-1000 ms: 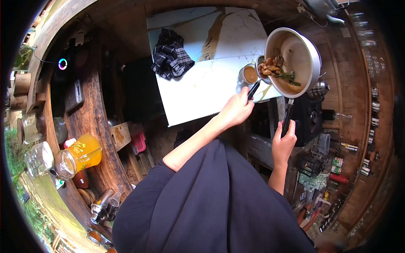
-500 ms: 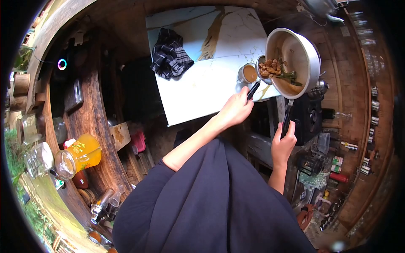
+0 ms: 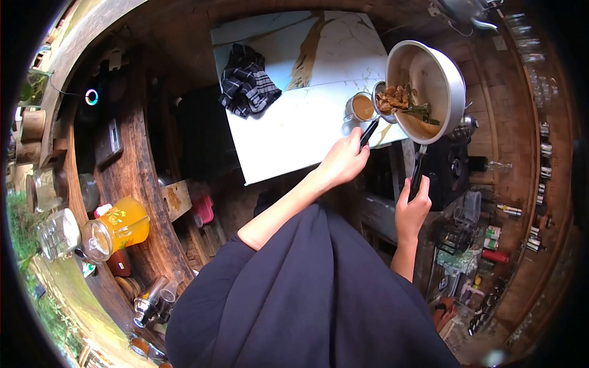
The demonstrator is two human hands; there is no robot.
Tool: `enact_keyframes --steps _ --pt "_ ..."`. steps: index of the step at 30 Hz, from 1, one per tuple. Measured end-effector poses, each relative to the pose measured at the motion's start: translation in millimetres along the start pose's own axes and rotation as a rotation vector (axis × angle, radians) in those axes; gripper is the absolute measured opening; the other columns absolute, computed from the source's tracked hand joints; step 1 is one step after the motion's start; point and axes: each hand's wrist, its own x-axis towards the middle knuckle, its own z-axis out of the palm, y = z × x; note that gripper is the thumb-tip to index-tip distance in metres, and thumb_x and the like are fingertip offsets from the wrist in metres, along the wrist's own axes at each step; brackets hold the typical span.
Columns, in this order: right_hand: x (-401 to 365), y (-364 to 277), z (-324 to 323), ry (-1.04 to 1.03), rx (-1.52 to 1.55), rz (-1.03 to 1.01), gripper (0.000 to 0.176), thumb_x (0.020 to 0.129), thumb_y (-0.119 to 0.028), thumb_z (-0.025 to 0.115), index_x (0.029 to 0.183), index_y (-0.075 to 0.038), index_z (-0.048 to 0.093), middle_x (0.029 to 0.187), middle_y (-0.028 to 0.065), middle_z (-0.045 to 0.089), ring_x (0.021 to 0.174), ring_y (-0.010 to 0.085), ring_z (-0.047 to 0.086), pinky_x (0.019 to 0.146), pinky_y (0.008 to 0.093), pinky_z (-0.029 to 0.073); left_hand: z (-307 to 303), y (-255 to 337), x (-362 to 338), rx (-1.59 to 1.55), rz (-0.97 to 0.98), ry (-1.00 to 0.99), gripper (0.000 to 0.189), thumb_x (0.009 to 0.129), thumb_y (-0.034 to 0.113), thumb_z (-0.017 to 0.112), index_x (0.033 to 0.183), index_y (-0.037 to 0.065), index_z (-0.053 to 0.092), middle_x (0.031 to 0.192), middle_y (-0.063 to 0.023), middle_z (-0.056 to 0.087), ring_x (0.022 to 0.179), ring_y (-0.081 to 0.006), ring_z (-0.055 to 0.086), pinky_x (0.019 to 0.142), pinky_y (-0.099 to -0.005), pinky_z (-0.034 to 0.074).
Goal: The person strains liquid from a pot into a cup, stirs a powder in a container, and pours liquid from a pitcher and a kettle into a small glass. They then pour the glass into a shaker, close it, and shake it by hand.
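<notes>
My left hand (image 3: 345,158) is closed around the black handle of a round strainer (image 3: 380,92), held at the rim of a tilted pan. Brown chunks (image 3: 394,98) lie at the strainer and the pan's lip, with green leaves (image 3: 421,112) behind them inside the pan. The light-metal saucepan (image 3: 455,92) tips to the left, its black handle wrapped by my right hand (image 3: 412,205). Some brown liquid remains along its lower wall. Beside the strainer, a glass mug (image 3: 362,108) of milky brown drink stands on the white marbled table (image 3: 294,141).
A black checked cloth (image 3: 247,81) lies on the table. To the right is a black stove (image 3: 451,165). On the left, a wooden counter (image 3: 113,178) carries a pitcher of orange drink (image 3: 127,226) and glass jars (image 3: 59,234).
Hardly anything differs. Both hands keep their holds, and the pan stays tilted against the strainer. The whole view has shifted very slightly.
</notes>
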Motion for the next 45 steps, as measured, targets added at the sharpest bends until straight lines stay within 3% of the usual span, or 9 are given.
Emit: enact_keyframes --steps 24,27,33,42,45 --pt "-2 4 0 0.043 0.041 -0.071 0.025 0.091 -0.007 0.059 0.108 0.009 0.053 0.085 0.031 0.062 0.081 0.0499 0.06 0.068 0.0483 0.047 5 -3 -2 0.006 0.009 0.026 0.021 0.092 0.018 0.051 0.101 -0.001 0.045 0.081 -0.0268 0.061 0.083 -0.0452 0.06 0.074 -0.0487 0.045" --pt "-2 1 0 0.053 0.026 -0.053 0.026 0.093 -0.011 0.058 0.108 0.01 0.053 0.086 0.0301 0.061 0.084 0.0499 0.059 0.07 0.0453 0.046 5 -3 -3 0.007 0.02 0.033 0.021 0.092 0.018 0.051 0.101 -0.001 0.046 0.08 -0.0268 0.061 0.082 -0.0449 0.061 0.073 -0.0487 0.045" --pt "0 -2 -4 0.076 0.037 -0.077 0.022 0.092 -0.009 0.057 0.105 0.008 0.053 0.083 0.0301 0.061 0.08 0.0504 0.058 0.067 0.0489 0.045 5 -3 -3 0.02 0.023 0.033 0.021 0.092 0.018 0.051 0.101 0.0 0.046 0.079 -0.0264 0.061 0.081 -0.0443 0.061 0.073 -0.0482 0.045" --pt "-4 2 -5 0.087 -0.002 -0.102 0.023 0.092 -0.008 0.058 0.107 0.009 0.053 0.087 0.0312 0.062 0.081 0.0502 0.059 0.068 0.0492 0.046 5 -4 -3 0.008 0.012 0.034 0.021 0.093 0.018 0.051 0.101 -0.001 0.045 0.077 -0.0268 0.06 0.08 -0.0452 0.06 0.072 -0.0482 0.045" --pt "-2 1 -4 0.085 -0.012 -0.062 0.028 0.093 -0.012 0.057 0.108 0.011 0.053 0.091 0.0327 0.06 0.089 0.0518 0.057 0.073 0.0469 0.046 5 -3 -2 0.009 0.03 0.042 0.022 0.093 0.019 0.051 0.102 -0.001 0.045 0.077 -0.0277 0.06 0.08 -0.0462 0.059 0.072 -0.0491 0.044"
